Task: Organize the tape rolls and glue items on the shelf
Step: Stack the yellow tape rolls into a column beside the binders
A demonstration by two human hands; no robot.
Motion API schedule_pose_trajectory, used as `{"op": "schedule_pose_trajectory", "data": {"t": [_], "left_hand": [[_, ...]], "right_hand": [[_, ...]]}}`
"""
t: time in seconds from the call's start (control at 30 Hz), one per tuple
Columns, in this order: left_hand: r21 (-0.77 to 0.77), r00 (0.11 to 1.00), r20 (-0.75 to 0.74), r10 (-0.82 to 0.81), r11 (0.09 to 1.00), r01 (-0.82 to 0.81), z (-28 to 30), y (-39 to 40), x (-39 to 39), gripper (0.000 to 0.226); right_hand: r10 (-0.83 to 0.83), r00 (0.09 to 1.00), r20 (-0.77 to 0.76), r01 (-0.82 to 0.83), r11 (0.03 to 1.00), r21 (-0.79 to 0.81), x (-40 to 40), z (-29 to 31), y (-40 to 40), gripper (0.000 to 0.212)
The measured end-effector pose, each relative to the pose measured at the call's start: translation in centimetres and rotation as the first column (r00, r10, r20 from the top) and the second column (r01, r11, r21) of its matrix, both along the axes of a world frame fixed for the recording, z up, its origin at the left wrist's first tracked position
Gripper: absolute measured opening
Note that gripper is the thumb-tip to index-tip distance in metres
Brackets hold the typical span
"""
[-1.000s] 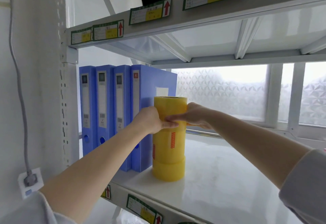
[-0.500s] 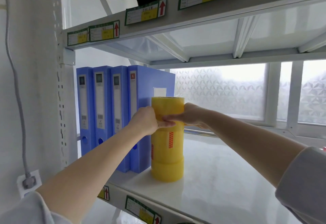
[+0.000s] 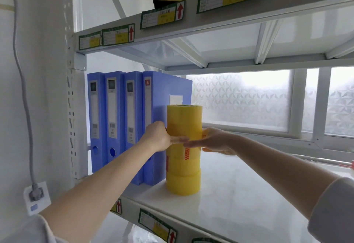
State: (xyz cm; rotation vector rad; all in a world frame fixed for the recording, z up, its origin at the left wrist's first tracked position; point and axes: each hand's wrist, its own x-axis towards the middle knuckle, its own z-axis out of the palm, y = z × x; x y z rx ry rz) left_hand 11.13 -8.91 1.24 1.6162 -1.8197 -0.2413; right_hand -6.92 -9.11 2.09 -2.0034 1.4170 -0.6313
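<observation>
Tape rolls (image 3: 183, 150), yellow and stacked in an upright column, stand on the white shelf (image 3: 239, 200), and both hands meet at the column's middle. Largest in view is the shelf frame itself, with a second shelf board overhead carrying green-and-yellow labels (image 3: 161, 17) with red arrows. Four blue file boxes (image 3: 134, 120) stand upright to the left of the left hand's knuckles, the nearest one just beside the stack. The left hand (image 3: 158, 137) grips the stack's left side, thumb stretched across the front and fingers curled round behind, out of sight. The right hand (image 3: 214, 141) holds the right side with its fingers fairly straight, thumb across the front toward the left thumb; its outline is blurred. A small red printed strip (image 3: 187, 153) sits on the tape just below the right thumb.
</observation>
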Motion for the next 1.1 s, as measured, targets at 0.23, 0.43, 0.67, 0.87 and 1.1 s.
{"op": "schedule_pose_trajectory", "data": {"t": [0.23, 0.43, 0.67, 0.87, 1.1], "left_hand": [[0.013, 1.0, 0.001, -0.026, 1.0, 0.026, -0.6, -0.9, 0.5, 0.081], [0.066, 0.999, -0.016, -0.031, 0.997, 0.032, -1.1, -0.7, 0.5, 0.081], [0.197, 0.986, -0.066, -0.152, 0.967, 0.163, -5.2, -0.1, 1.0, 0.103], [0.12, 0.994, -0.038, -0.098, 0.987, 0.102, -6.2, -0.1, 0.0, 0.105], [0.112, 0.994, -0.059, -0.093, 0.989, 0.099, -6.6, -0.3, 0.0, 0.091]], "right_hand": [[0.041, 0.999, -0.027, -0.043, 0.998, -0.055, 0.5, -0.4, -0.3, 0.052], [0.049, 0.998, -0.044, -0.052, 0.996, -0.074, 0.5, -0.5, -0.1, 0.042], [-0.034, 0.999, -0.018, 0.033, 0.999, -0.02, 0.4, -4.3, -0.6, 0.06], [-0.043, 0.999, 0.023, 0.042, 0.999, 0.024, 0.6, -7.4, -0.7, 0.07], [-0.018, 1.0, 0.02, 0.019, 0.999, -0.034, 0.8, -7.9, -0.3, 0.071]]}}
